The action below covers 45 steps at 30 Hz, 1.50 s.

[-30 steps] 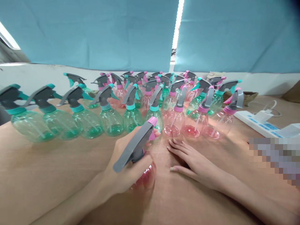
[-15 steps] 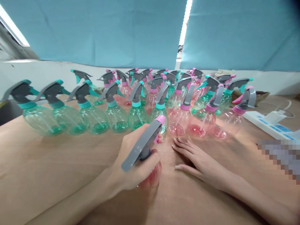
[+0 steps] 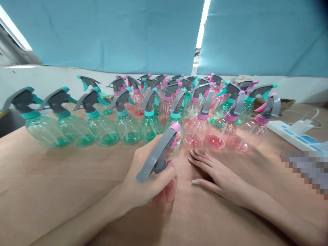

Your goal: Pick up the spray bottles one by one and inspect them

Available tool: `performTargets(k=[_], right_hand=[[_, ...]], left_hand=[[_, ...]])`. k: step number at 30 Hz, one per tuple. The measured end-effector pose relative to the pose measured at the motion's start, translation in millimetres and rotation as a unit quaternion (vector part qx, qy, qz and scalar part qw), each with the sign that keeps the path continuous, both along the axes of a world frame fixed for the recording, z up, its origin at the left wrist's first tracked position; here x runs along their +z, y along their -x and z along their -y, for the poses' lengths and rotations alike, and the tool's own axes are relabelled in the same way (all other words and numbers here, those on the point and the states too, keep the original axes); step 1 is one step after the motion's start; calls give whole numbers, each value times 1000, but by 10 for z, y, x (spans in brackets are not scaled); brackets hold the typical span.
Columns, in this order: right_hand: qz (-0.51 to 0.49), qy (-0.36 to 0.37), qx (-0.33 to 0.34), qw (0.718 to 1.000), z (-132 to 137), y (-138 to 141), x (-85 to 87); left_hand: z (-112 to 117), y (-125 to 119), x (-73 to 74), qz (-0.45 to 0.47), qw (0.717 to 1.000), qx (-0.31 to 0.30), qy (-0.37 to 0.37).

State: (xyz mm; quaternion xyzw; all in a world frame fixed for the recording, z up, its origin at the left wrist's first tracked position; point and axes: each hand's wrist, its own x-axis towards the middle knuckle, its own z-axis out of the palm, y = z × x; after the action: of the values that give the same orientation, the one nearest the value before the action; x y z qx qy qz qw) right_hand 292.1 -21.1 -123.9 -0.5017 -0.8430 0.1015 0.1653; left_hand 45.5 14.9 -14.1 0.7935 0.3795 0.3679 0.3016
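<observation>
My left hand (image 3: 146, 177) is wrapped round the neck of a pink spray bottle (image 3: 167, 191) with a grey head and a pink nozzle. The bottle's head slants up and away to the right, and my fingers hide most of its collar. My right hand (image 3: 214, 174) lies palm down on the table (image 3: 197, 218), fingers stretched out, holding nothing. Just beyond its fingertips stands a row of pink spray bottles (image 3: 196, 133). Past my left hand runs a row of green spray bottles (image 3: 129, 130) with turquoise collars.
More green and pink spray bottles (image 3: 166, 106) crowd behind the front row. At the right lie a white power strip (image 3: 292, 135) with a plug in it and a pixelated patch. A blue curtain (image 3: 115, 37) hangs at the back.
The head of the held spray bottle has shifted slightly up and to the right within my left hand's grip. My right hand stays almost where it was.
</observation>
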Motion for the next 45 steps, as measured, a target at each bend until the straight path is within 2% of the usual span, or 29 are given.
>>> performTargets(k=[4, 11, 25, 33, 41, 45], right_hand=[[1, 2, -5, 1000, 4, 0, 15], [1, 2, -4, 1000, 7, 0, 14], [-3, -1, -5, 1000, 9, 8, 10], [-9, -2, -5, 1000, 6, -1, -6], [-7, -1, -8, 1000, 6, 5, 5], [-10, -4, -8, 1000, 12, 5, 5]], left_hand=[[12, -4, 4, 22, 999, -22, 38], [33, 3, -15, 6, 1000, -10, 8], [-2, -1, -16, 17, 999, -18, 23], [43, -15, 26, 9, 999, 2, 30], [19, -4, 7, 11, 999, -11, 29], [9, -6, -5, 33, 997, -40, 48]])
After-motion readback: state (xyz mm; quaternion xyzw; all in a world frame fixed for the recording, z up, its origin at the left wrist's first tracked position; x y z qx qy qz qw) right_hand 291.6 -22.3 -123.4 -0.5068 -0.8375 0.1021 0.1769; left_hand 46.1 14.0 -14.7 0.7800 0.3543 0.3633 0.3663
